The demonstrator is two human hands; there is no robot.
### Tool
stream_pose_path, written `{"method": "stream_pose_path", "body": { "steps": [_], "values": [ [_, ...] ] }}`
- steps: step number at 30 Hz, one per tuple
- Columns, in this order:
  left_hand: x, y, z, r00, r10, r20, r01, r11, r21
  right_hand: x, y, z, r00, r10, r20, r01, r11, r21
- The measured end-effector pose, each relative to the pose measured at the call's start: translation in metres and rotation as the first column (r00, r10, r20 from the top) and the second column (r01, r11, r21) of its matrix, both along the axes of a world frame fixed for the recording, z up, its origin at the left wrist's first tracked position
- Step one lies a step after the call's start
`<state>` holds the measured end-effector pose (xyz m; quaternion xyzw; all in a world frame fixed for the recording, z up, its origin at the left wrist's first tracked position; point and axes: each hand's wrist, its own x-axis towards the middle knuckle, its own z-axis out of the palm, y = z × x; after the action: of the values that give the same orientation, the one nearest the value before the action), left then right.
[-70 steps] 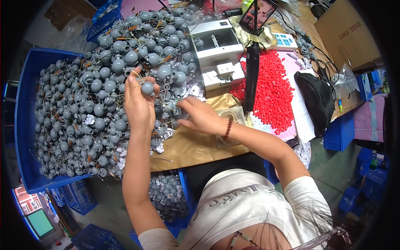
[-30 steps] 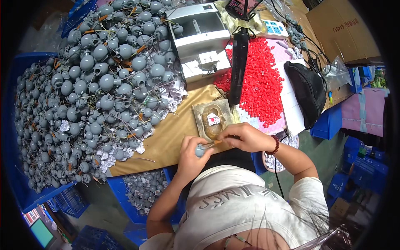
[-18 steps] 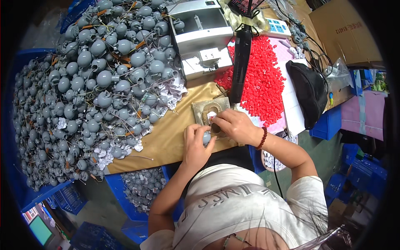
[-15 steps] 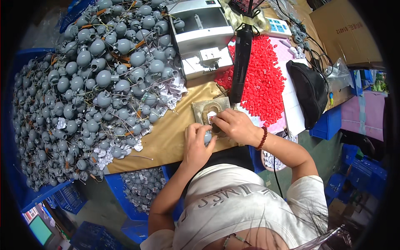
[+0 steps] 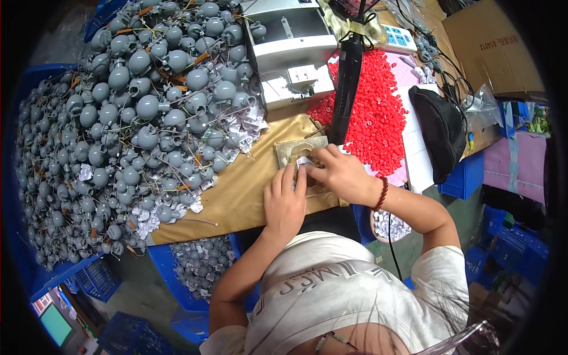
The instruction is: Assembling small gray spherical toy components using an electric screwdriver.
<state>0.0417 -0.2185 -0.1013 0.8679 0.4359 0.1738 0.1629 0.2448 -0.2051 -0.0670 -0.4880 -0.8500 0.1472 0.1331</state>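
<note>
On the cloth-covered bench lies a square metal block with an oval recess (image 5: 290,148). Both my hands meet over its near side. A small white piece (image 5: 303,160) shows at the fingertips. My right hand (image 5: 350,179), with a beaded bracelet on the wrist, pinches at that piece from the right. My left hand (image 5: 284,200) comes in from the near left, its fingers bent and its thumb close to the right thumb. What lies under the left fingers is hidden; no grey ball shows there now.
Grey balls with wires (image 5: 148,106) pile high at the left. Red plastic pieces (image 5: 373,118) heap behind my right hand, beside an upright black post (image 5: 346,89). A white machine (image 5: 290,53) stands at the back. A black pouch (image 5: 438,133) lies at the right.
The grey ball in my left hand has gone out of sight. My left hand has moved forward and right toward the block, its fingers straighter. My right hand has shifted slightly right.
</note>
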Motion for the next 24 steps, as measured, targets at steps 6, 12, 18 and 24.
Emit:
{"method": "stream_pose_path", "body": {
  "steps": [6,12,18,24],
  "values": [
    [0.001,0.002,-0.005,0.993,-0.034,-0.111,0.043,0.996,0.080,0.028,-0.004,-0.005,0.873,-0.304,-0.380,0.140,0.904,-0.403],
    [-0.002,0.008,-0.003,0.992,-0.070,-0.104,0.079,0.994,0.079,0.019,-0.004,-0.021,0.598,-0.536,-0.595,0.177,0.813,-0.555],
    [-0.004,0.009,-0.004,0.994,-0.073,-0.081,0.079,0.994,0.078,0.014,0.008,-0.019,0.667,-0.388,-0.636,0.117,0.898,-0.425],
    [-0.004,0.010,-0.004,0.995,-0.069,-0.068,0.073,0.995,0.069,0.021,0.013,0.002,0.877,-0.186,-0.443,0.057,0.956,-0.289]
  ]
}}
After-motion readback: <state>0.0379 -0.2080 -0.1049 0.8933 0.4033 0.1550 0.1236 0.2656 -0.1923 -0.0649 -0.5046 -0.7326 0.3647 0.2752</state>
